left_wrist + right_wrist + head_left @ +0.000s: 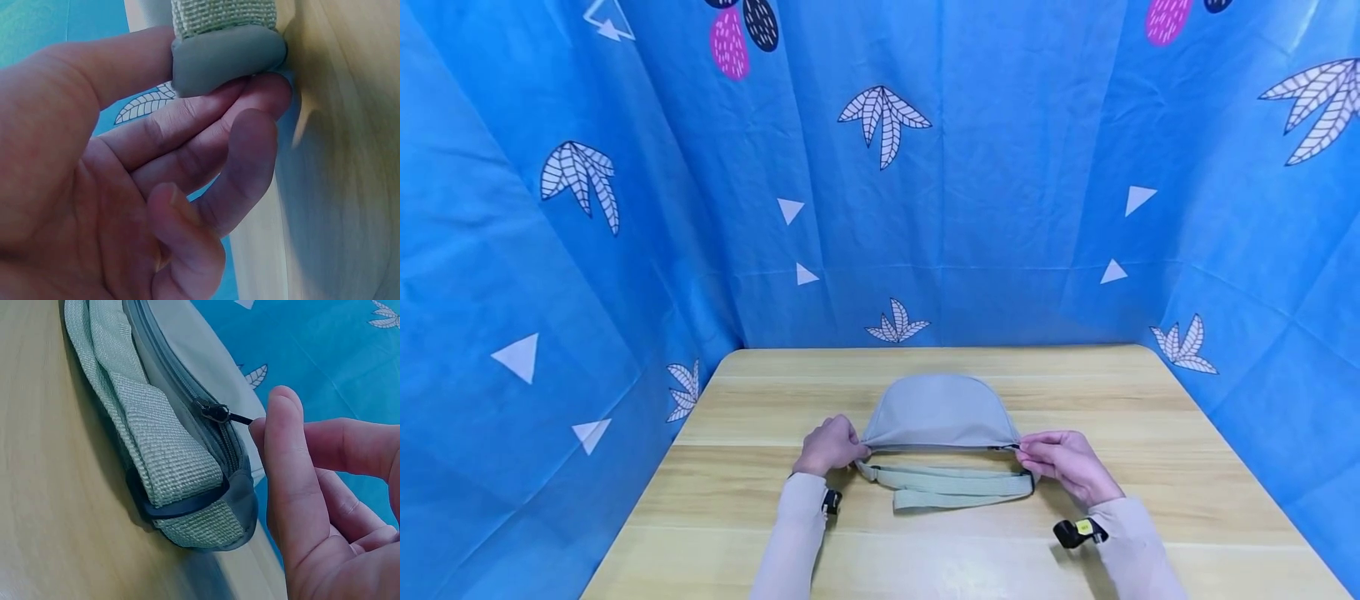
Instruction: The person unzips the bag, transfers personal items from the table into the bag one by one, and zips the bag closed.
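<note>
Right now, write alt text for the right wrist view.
A right hand pinches the black zipper pull near the end of a grey-green pouch lying on a wooden table. A woven strap runs through a dark loop at the pouch's end; blue patterned cloth hangs behind.

Sitting in the middle of it all: a light wooden worktop (pixel 760 500) with rounded far corners, grain running left to right. Wrapping around three sides, a bright blue curtain backdrop (pixel 1000 208), hanging in soft folds and meeting the worktop's far edge. Scattered across the fabric: white leaf sprigs (pixel 883 117), small white triangles (pixel 790 208), plus a pink-and-black speckled leaf cluster (pixel 741 29) peeking in at the top. Showing up again in the right wrist view, the same blue cloth (pixel 325 356) with a white leaf print, filling the background beyond the wood.
</note>
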Demonstrator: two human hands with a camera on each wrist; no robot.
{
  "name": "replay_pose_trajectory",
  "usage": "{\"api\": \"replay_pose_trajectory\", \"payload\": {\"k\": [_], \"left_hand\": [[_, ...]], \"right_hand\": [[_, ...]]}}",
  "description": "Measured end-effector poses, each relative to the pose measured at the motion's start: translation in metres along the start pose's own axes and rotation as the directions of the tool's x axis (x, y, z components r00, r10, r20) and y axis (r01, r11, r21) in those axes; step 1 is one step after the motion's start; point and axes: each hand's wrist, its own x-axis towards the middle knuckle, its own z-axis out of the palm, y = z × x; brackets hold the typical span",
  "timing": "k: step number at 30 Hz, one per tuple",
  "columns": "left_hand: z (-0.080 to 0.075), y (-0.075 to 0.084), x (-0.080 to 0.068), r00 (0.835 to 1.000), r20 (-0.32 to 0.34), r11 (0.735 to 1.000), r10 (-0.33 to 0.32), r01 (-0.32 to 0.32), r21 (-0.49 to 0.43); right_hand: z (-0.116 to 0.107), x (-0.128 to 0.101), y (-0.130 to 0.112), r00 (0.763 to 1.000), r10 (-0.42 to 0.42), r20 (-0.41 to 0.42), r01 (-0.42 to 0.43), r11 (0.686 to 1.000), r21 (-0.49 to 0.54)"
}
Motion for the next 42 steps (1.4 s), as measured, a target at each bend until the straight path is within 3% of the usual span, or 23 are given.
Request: {"api": "replay_pose_trajectory", "payload": {"k": [29, 42], "left_hand": [[-0.001, -0.002, 0.003, 1.000, 0.006, 1.000, -0.006, 0.006, -0.001], [-0.002, -0.001, 0.002, 1.000, 0.007, 1.000, -0.007, 0.007, -0.004]], "right_hand": [[-0.013, -0.002, -0.003, 0.997, -0.016, 0.072, 0.013, 0.999, 0.040], [-0.016, -0.003, -0.006, 0.998, -0.012, 0.060, 0.010, 0.999, 0.032]]}}
